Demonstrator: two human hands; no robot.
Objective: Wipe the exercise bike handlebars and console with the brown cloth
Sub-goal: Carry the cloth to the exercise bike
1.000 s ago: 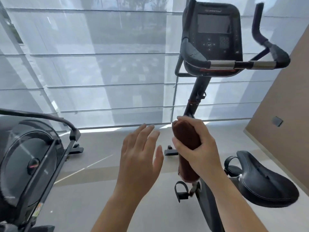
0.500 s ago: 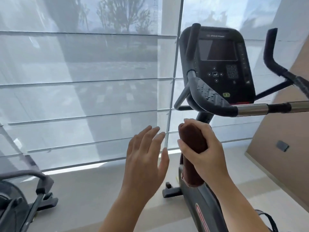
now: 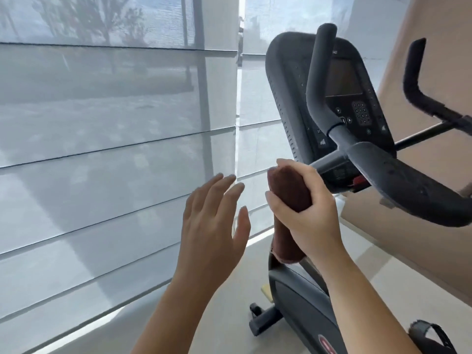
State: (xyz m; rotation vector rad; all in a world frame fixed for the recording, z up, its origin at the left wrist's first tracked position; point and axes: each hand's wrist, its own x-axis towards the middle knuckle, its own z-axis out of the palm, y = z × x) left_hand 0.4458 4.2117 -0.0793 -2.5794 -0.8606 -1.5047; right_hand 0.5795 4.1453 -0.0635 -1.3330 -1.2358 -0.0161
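Note:
My right hand point(image 3: 309, 215) grips a rolled brown cloth point(image 3: 287, 190) upright, just below and left of the exercise bike's left handlebar point(image 3: 398, 180). The cloth's lower end hangs out under my palm. My left hand point(image 3: 214, 221) is held up beside it, fingers straight and spread, touching nothing. The black console point(image 3: 344, 83) with its dark screen and keypad stands above, partly hidden by the upright left grip point(image 3: 319, 80). The right handlebar grip point(image 3: 413, 80) rises at the far right.
Sheer roller blinds point(image 3: 115, 136) cover tall windows across the left and middle. A tan wall point(image 3: 419, 42) stands on the right. The bike's body point(image 3: 301, 302), its front foot and a pedal strap point(image 3: 429, 333) are low on the pale floor.
The view has closed in on the bike and swung to its left side. The handlebar and console now loom larger. Both hands keep the same pose, the right still gripping the cloth.

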